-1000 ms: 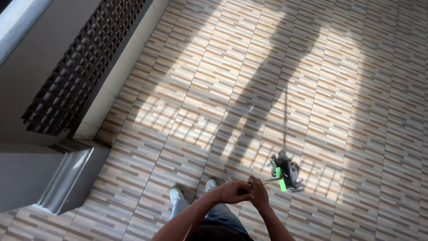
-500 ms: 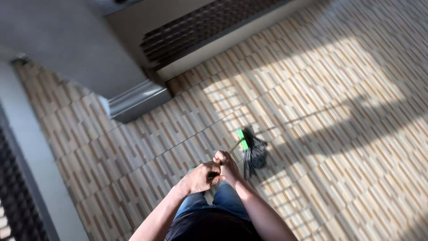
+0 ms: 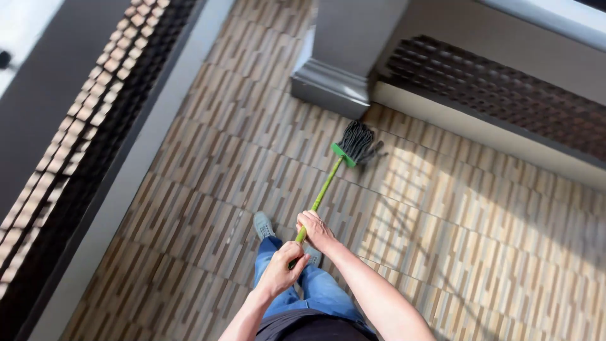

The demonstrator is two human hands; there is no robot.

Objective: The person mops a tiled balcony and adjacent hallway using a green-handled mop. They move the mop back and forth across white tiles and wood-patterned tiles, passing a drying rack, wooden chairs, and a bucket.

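Observation:
I look straight down at a mop with a green handle and a dark string head that lies on the striped tile floor near a grey pillar base. My right hand grips the handle higher up its shaft. My left hand is closed around the handle's near end, just behind the right hand. My grey shoe and blue jeans show below the hands.
A dark perforated grille with a pale ledge runs along the left. Another dark grille above a pale skirting runs along the upper right. Sunlight and shadow stripes fall on the tiles at the right.
My view has swung round, so the pillar now stands ahead. The mop head has moved out from beside my feet toward the pillar base. Both hands stay on the handle.

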